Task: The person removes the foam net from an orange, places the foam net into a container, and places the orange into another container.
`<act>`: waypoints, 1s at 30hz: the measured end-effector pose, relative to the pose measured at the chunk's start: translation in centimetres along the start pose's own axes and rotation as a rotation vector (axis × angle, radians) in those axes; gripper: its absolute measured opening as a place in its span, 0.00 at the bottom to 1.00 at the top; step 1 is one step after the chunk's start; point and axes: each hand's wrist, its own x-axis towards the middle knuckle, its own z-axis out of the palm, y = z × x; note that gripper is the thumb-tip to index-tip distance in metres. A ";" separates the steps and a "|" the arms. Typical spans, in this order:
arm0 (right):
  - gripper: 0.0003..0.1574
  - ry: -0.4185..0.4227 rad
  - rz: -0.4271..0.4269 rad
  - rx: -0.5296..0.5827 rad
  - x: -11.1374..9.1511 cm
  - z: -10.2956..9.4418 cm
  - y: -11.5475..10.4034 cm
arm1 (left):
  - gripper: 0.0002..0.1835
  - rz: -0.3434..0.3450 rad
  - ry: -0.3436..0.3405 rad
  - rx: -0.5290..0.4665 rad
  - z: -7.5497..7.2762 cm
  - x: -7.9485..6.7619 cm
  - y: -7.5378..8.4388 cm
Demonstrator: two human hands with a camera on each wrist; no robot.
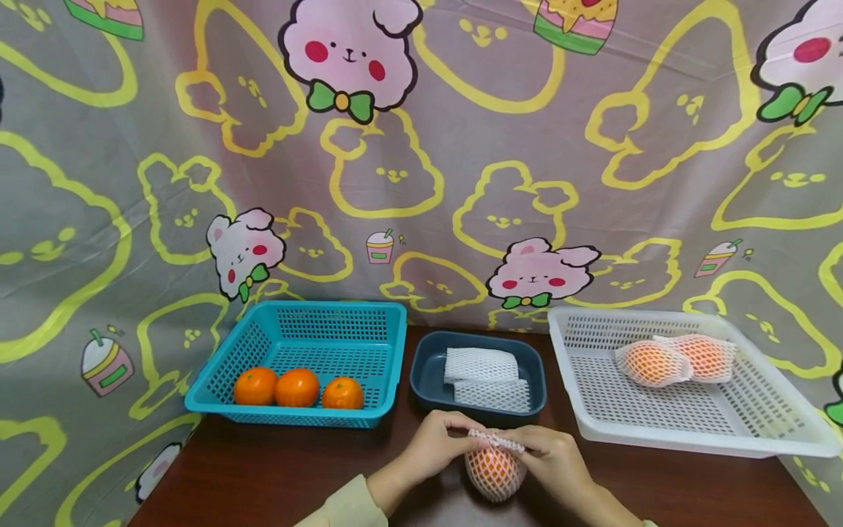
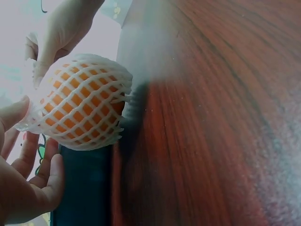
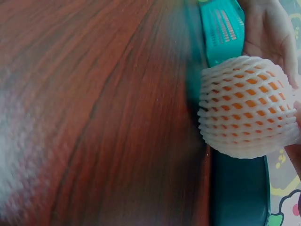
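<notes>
In the head view, an orange (image 1: 494, 465) in a white foam net sleeve (image 1: 498, 489) is between both hands at the table's front. My left hand (image 1: 436, 448) pinches the sleeve's upper rim from the left. My right hand (image 1: 561, 462) pinches the same rim from the right. The left wrist view shows the net stretched round the orange (image 2: 83, 101), with thumbs and fingers at its gathered end. In the right wrist view the sleeve (image 3: 247, 108) covers most of the fruit, and the right hand is largely cut off by the frame's edge.
A teal basket (image 1: 296, 419) with three bare oranges (image 1: 298, 388) stands at the left. Behind the hands sits a dark blue tray (image 1: 428, 399) holding white foam nets (image 1: 490, 395). A white basket (image 1: 658, 432) at the right holds two net-wrapped oranges (image 1: 652, 364). A patterned cloth (image 1: 421, 241) hangs behind.
</notes>
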 end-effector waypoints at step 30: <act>0.26 -0.139 0.116 0.134 -0.2 -0.1 -0.1 | 0.06 -0.009 0.055 0.095 0.6 -0.5 0.1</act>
